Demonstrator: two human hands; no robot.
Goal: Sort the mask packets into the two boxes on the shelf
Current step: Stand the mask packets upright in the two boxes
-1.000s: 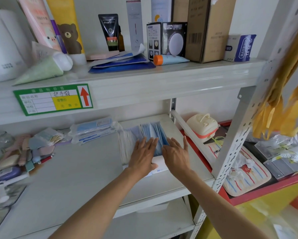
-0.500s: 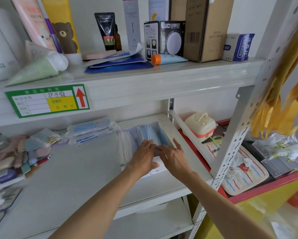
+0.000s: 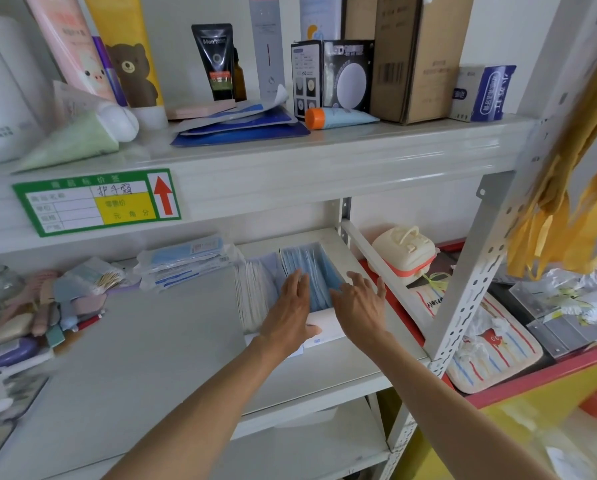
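Two open white boxes stand side by side on the middle shelf. The left box (image 3: 252, 303) holds white mask packets on edge. Blue mask packets (image 3: 312, 268) fill the right box (image 3: 326, 327). My left hand (image 3: 290, 306) lies flat with straight fingers on the blue packets by the divide between the boxes, thumb on the box front. My right hand (image 3: 359, 303) hovers at the right side of the blue packets with fingers spread, its thumb side touching them. A loose pile of mask packets (image 3: 186, 261) lies on the shelf to the left.
Combs and small toiletries (image 3: 41, 306) are heaped at the shelf's far left. The upper shelf edge (image 3: 290, 174) overhangs the boxes. A slanted white upright (image 3: 470, 271) and a brace (image 3: 376, 258) border the right; beyond them sit a cream case (image 3: 404, 251) and a striped pad (image 3: 491, 344).
My right hand has shifted to the right edge of the blue packets and its fingers have spread. My left hand stays pressed on the packets.
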